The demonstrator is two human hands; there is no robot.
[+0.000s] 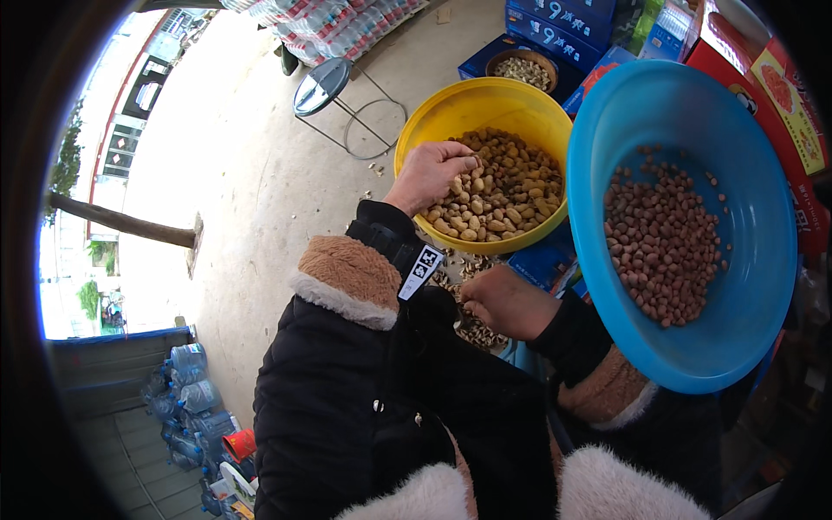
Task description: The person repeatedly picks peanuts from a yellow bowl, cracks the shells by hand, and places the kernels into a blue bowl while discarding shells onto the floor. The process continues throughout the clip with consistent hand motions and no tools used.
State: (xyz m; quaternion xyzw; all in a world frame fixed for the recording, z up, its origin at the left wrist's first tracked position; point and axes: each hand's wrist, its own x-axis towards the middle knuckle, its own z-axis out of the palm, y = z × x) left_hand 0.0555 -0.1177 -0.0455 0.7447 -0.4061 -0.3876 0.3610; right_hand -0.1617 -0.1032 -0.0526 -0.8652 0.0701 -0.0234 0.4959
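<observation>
My left hand (434, 172) reaches over the near left rim of a yellow plastic basin (422, 123), its thumb and fingers pinched on an unshelled peanut (478, 158). Many more unshelled peanuts (507, 195) fill the basin's lower part. Lower down, my right hand (510, 302) is held with curled fingers above broken peanut shells (478, 333); whatever is in those fingers is hidden. To the right, a large blue plastic basin (757, 195) holds shelled peanuts (663, 240) with reddish skins.
A wooden bowl (522, 69) of pale pieces rests on blue cartons (559, 32) behind the yellow basin. A round metal-framed stool (323, 84) stands at the back left. Red boxes (734, 91) flank the blue basin. Empty water jugs (195, 396) are piled at lower left.
</observation>
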